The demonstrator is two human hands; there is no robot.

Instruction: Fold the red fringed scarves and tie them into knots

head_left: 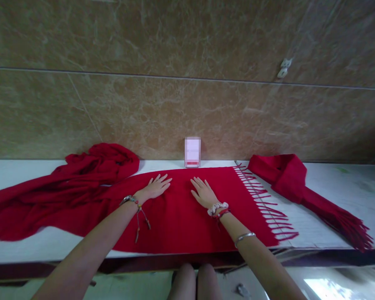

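Note:
A red fringed scarf (181, 225) lies spread on the white table in front of me, its tasselled end pointing right. My left hand (156, 186) rests flat on the cloth, fingers spread. To its right, my right hand (203, 192) also lies flat on the scarf with fingers stretched out. Neither hand grips anything. Left of my hands the cloth turns bunched and wrinkled, with a rumpled heap (112, 164) against the wall; I cannot tell whether the heap is one piece with the spread scarf.
A second red scarf (289, 179), folded, lies on the right of the white table (340, 187). A phone-like device (193, 152) with a blurred screen leans upright against the brown marbled wall (162, 112). A small white fixture (283, 68) is on the wall.

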